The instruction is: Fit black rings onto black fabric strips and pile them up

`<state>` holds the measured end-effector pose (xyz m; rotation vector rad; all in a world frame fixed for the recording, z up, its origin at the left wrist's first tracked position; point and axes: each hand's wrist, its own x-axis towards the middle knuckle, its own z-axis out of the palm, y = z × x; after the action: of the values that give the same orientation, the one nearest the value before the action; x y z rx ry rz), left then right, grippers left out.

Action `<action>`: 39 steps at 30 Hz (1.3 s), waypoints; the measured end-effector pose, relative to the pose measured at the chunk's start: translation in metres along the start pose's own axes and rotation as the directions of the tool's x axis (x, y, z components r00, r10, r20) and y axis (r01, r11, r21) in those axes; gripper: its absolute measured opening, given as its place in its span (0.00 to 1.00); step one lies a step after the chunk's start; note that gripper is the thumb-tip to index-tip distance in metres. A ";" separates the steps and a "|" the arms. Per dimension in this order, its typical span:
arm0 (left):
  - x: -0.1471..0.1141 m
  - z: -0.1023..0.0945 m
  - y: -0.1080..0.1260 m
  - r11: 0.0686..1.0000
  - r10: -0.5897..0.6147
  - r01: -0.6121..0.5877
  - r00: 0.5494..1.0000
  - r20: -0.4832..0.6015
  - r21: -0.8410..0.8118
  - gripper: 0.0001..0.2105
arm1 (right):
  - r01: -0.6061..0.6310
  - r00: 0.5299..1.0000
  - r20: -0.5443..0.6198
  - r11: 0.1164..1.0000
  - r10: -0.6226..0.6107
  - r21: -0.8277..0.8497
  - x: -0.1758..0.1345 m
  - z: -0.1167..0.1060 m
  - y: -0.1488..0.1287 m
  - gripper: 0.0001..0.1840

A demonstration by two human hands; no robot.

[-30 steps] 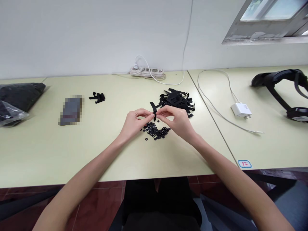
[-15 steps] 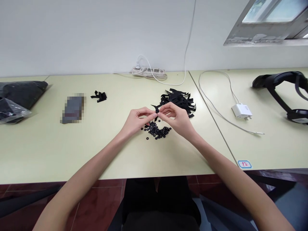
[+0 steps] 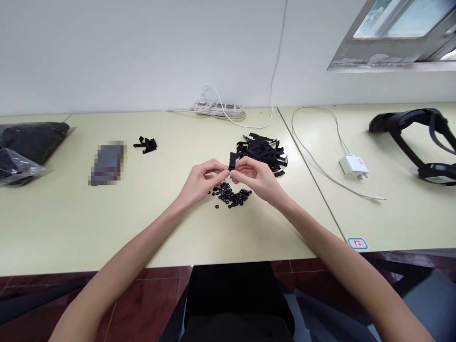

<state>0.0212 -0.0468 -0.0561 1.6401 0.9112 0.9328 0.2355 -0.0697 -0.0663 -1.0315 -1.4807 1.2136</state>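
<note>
A short black fabric strip [image 3: 232,159] is pinched between my two hands, its upper end standing up above the fingertips. My left hand [image 3: 204,179] grips it from the left with thumb and fingers together. From the right, my right hand [image 3: 257,176] pinches the same strip. Whether a small part sits inside the strip is hidden by the fingers. Just below my hands lies a scatter of small black round pieces with centre holes [image 3: 235,195]. Behind my right hand is a heap of black fabric strips [image 3: 262,149].
A few black strips [image 3: 147,144] lie left of centre, near a blurred dark object [image 3: 107,164]. A dark plastic bag [image 3: 32,142] sits far left. Behind are a power strip [image 3: 224,109] and cable; a white charger [image 3: 354,165] and black headset [image 3: 409,128] lie right.
The strip's upper part, earlier spread out to the left and right, now stands more upright above the fingertips. Both hands stay close together in nearly the same place. The view has shifted slightly.
</note>
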 end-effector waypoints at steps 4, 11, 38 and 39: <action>0.001 0.001 0.002 0.999 -0.044 0.044 0.999 0.000 -0.019 0.10 | -0.001 1.000 -0.007 0.999 0.002 0.038 0.003 0.003 0.006 0.21; 0.005 0.002 -0.005 0.992 -0.119 0.116 0.992 -0.051 -0.057 0.11 | 0.070 0.994 -0.087 0.997 -0.068 0.017 0.004 0.003 0.007 0.18; 0.000 0.000 -0.007 0.988 0.077 -0.076 0.997 -0.003 0.131 0.12 | 0.176 0.974 -0.088 0.944 -0.208 -0.279 0.000 0.001 0.000 0.10; 0.000 -0.001 -0.007 0.991 0.066 -0.066 0.998 0.005 0.120 0.12 | 0.173 0.974 -0.092 0.945 -0.205 -0.276 0.000 0.001 0.000 0.11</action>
<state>0.0200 -0.0448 -0.0626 1.7818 0.9323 0.9381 0.2349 -0.0700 -0.0663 -1.0904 -1.6370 0.8171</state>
